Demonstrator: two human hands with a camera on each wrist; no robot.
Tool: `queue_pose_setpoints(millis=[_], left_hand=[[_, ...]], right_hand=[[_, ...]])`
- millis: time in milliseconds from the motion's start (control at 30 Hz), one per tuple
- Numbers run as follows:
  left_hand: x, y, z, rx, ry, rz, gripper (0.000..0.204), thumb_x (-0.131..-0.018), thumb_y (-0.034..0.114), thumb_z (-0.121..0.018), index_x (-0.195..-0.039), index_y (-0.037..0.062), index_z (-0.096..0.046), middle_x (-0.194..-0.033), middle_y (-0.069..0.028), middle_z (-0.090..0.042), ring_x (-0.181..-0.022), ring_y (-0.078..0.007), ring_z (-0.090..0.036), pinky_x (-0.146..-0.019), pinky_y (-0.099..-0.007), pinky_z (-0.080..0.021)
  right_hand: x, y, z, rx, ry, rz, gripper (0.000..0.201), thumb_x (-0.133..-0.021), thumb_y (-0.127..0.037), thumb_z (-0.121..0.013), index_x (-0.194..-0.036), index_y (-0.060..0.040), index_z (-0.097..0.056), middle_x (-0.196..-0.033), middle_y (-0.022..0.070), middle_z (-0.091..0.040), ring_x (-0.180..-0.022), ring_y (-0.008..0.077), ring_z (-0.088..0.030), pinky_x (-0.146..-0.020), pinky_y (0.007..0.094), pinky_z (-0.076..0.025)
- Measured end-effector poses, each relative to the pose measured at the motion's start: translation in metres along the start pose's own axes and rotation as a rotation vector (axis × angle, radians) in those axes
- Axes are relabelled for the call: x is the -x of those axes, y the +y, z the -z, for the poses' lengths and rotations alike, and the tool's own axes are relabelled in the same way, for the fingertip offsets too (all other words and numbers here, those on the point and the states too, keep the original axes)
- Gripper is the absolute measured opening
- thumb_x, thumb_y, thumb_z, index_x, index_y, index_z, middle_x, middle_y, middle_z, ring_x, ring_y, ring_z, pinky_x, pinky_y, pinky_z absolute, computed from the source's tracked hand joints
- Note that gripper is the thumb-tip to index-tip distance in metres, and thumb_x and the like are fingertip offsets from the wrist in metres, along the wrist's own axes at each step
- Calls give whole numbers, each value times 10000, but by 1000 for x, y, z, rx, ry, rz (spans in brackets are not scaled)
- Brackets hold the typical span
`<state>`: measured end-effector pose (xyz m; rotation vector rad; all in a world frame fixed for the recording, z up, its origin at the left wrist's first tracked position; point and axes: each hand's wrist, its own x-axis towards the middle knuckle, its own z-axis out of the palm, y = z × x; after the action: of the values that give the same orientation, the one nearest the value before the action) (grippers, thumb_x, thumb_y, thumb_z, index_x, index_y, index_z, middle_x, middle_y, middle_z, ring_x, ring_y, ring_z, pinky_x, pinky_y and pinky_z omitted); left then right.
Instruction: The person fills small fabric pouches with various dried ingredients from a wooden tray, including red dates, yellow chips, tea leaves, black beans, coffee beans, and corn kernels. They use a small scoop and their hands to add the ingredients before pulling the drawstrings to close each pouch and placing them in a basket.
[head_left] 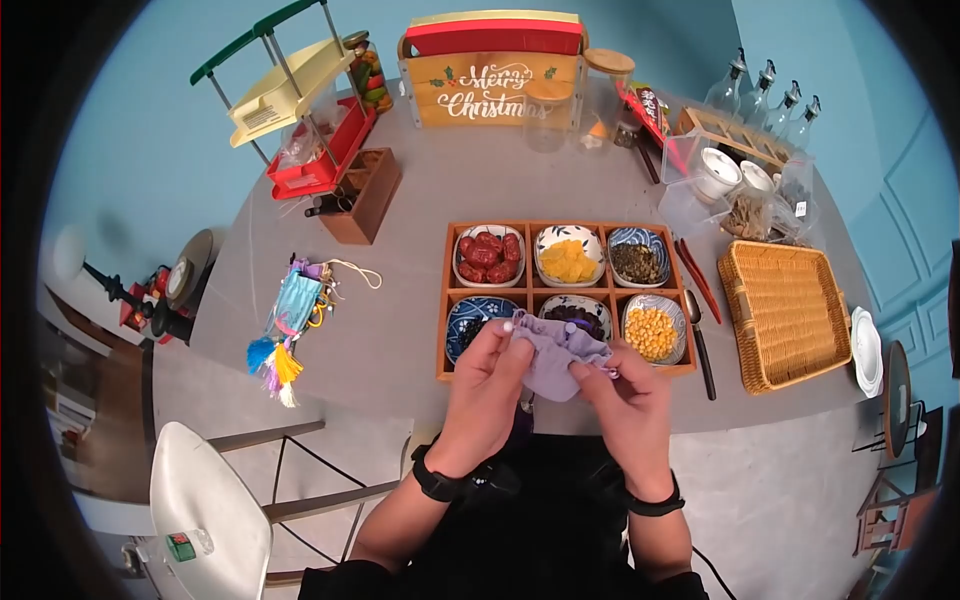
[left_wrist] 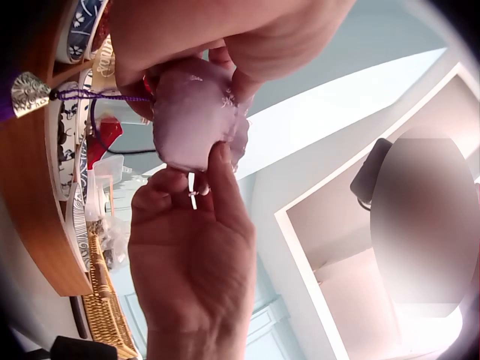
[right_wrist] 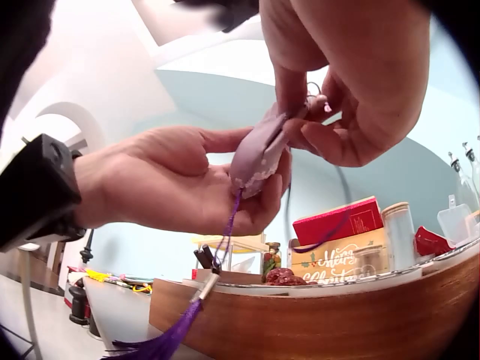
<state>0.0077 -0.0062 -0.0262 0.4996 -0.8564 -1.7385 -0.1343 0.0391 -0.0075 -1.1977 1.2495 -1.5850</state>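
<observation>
A small lavender drawstring pouch (head_left: pixel 552 375) is held up between my two hands, over the front edge of a divided wooden box. My left hand (head_left: pixel 485 395) pinches its left side between thumb and fingers. The fingers of my right hand (head_left: pixel 635 415) pinch the right side near the gathered mouth. From the pouch hangs a purple tassel (right_wrist: pixel 169 334) on a thin cord. Small beads (right_wrist: pixel 322 103) show on the drawstring by the right fingers. What is inside the pouch is hidden.
The wooden box (head_left: pixel 575 290) holds several bowls, with red dates (head_left: pixel 490 262), yellow pieces (head_left: pixel 567 264) and corn kernels (head_left: pixel 652 335) among them. Tasselled pouches (head_left: pixel 297 305) lie left. A spoon (head_left: pixel 702 355), red tongs (head_left: pixel 698 280) and a wicker tray (head_left: pixel 738 320) lie right. Jars and a Christmas box (head_left: pixel 490 90) stand behind.
</observation>
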Motion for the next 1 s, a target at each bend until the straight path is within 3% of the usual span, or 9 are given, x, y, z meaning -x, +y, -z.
queue_pose_setpoints(millis=[333,400,600,667,767,833,867,933,1000], left_hand=[[-6,2,-12,189,51,99,130,-1003,156,-518,-1051,55,-583,-1058,-43,-637,-995,-116,-594,-915,-299,-449],[-8,-3,-8,122,64,60,212,-1007,235,-498,-1095,50,-553,-1074,-101,-651,-1036,-200,-621,-950,-369,-470],[-12,4,7,65,180,-70,173,-999,188,-533,-1037,31,-593,-1014,-73,-651,-960,-155,-620,-898,-305,-477],[-14,13,16,88,219,-99,172,-997,194,-537,-1020,32,-589,-984,-73,-652,-941,-161,-625,-873,-294,-486],[-11,15,13,105,273,-103,182,-987,251,-555,-977,70,-573,-928,-41,-612,-909,-148,-607,-799,-265,-494],[-16,18,9,106,-45,-172,113,-980,175,-566,-976,62,-576,-830,-18,-587,-752,-106,-577,-639,-216,-445],[-17,25,5,105,-42,-165,113,-980,175,-566,-976,62,-576,-830,-18,-587,-752,-106,-577,-639,-216,-445],[-22,46,-9,-569,-216,105,92,-968,106,-556,-1001,45,-617,-743,15,-553,-613,-50,-487,-522,-196,-358],[-27,52,-27,-670,-313,140,109,-956,83,-557,-1015,39,-636,-726,31,-545,-593,-34,-458,-504,-192,-338]], right_hand=[[3,-10,19,74,-39,-60,85,-900,-32,-650,-922,49,-662,-767,48,-617,-670,89,-602,-598,219,-447],[1,-11,22,69,-40,-71,95,-903,-47,-652,-909,47,-663,-762,49,-622,-665,87,-600,-592,218,-446],[3,-15,47,530,-135,29,185,-911,-122,-660,-797,23,-661,-627,28,-590,-563,82,-553,-517,234,-420],[5,-16,62,346,-159,-237,238,-922,-145,-644,-752,22,-645,-595,28,-571,-531,86,-526,-491,259,-404],[4,-14,66,398,-205,-306,283,-939,-171,-622,-728,19,-628,-590,31,-567,-520,86,-513,-486,278,-399],[-4,-21,72,433,-234,-216,272,-939,-170,-612,-745,19,-626,-604,42,-567,-532,108,-521,-501,290,-405],[-8,-26,73,461,-260,-131,261,-940,-169,-602,-761,19,-624,-618,53,-567,-543,129,-529,-515,302,-412],[-22,-44,71,538,-325,-52,232,-934,-153,-588,-791,25,-622,-646,70,-573,-572,160,-541,-542,313,-421],[-35,-50,71,623,-391,26,205,-929,-137,-575,-820,31,-621,-674,88,-578,-602,191,-553,-568,324,-430]])
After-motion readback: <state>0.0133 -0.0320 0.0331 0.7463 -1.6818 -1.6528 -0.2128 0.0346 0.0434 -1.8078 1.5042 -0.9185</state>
